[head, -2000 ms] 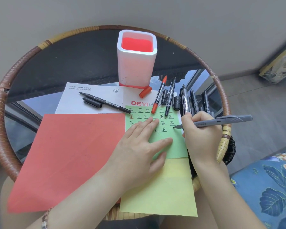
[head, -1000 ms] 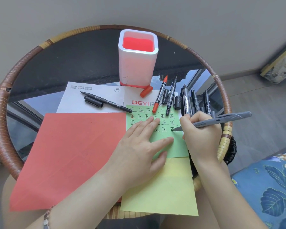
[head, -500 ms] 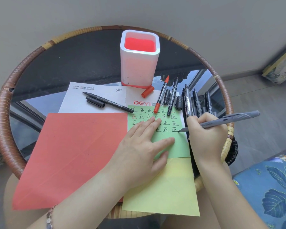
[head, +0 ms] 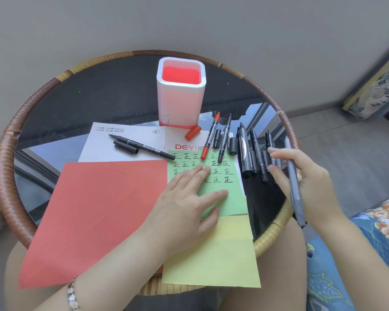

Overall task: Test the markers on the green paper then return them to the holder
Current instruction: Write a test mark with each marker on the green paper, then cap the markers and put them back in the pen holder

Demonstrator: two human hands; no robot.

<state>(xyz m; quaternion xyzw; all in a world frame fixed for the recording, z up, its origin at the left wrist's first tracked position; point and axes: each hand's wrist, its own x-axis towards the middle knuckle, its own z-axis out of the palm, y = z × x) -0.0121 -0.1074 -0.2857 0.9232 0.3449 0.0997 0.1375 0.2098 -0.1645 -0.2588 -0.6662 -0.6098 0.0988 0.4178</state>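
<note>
My left hand (head: 186, 198) lies flat on the green paper (head: 231, 198), which carries rows of written characters. My right hand (head: 305, 187) is off the paper to the right, fingers partly spread, with a grey marker (head: 295, 187) held against the palm, pointing up and down. Several black markers (head: 254, 153) and loose caps lie just left of that hand. A red marker (head: 209, 138) and a thin black marker (head: 224, 138) rest across the paper's top edge. The white holder with a red inside (head: 181, 95) stands behind them.
A red sheet (head: 94, 216) covers the left front and a yellow sheet (head: 211, 254) the front. On the white printed sheet (head: 121, 151) lie an uncapped black marker (head: 142, 146), its cap (head: 125, 146) and a red cap (head: 192, 133). The round glass table has a rattan rim (head: 2, 176).
My right hand has lifted the grey marker off the green paper, moved right and turned it upright. A new character stands in the bottom row. My left hand stays put.
</note>
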